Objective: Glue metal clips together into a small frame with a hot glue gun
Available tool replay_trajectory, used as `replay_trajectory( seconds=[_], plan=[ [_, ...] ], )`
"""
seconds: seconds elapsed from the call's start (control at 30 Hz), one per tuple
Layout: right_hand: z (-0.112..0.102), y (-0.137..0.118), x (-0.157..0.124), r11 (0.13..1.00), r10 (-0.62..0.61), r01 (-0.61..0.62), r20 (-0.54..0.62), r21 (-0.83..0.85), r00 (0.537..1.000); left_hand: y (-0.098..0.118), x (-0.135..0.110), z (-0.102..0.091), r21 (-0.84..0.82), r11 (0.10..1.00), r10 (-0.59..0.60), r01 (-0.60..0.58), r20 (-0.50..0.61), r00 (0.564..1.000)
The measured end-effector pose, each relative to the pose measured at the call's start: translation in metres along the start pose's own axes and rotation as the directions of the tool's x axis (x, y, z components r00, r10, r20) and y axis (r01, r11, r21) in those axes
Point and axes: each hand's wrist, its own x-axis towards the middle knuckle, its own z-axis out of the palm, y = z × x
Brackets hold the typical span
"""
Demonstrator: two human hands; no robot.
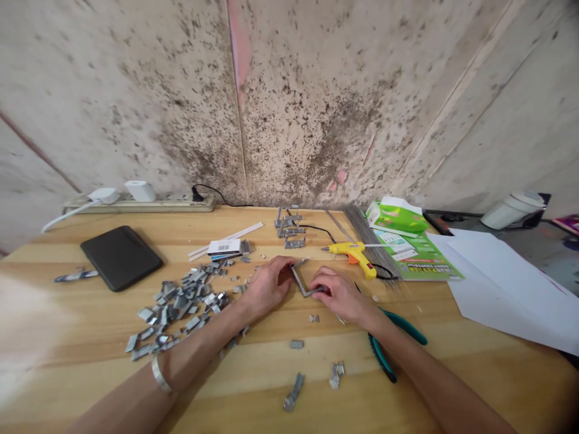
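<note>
Head view, left hand (pixel 266 286), right hand (pixel 341 295) — grips pinching bent metal strip (pixel 299 279), barcode label (pixel 225 246) nearby

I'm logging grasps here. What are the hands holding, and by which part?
An L-shaped metal strip: the left hand pinches its far end, and the right hand pinches the end of its near, bent leg.

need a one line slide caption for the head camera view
Left hand and right hand hold an L-shaped metal piece on a wooden table, near heaped metal clips.
</note>
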Motion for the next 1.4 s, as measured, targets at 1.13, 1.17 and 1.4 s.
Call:
replay_trajectory(
  seconds=[1.13, 1.17, 1.4],
  plan=[
    [0.000, 0.000, 0.000, 0.997, -0.005, 0.004, -0.015, -0.080, 1.000, 0.007, 0.003, -0.004, 0.014, 0.999, -0.039, 0.039, 0.021, 0.999],
    [0.001, 0.000, 0.000, 0.997, -0.008, 0.006, -0.016, -0.081, 1.000, 0.008, 0.003, -0.004, 0.012, 0.999, -0.043, 0.043, 0.023, 0.999],
    [-0.001, -0.002, 0.000, 0.998, 0.013, -0.013, -0.012, -0.068, 1.000, 0.011, 0.003, -0.006, 0.003, 1.000, -0.028, 0.028, 0.006, 1.000]
  ],
)
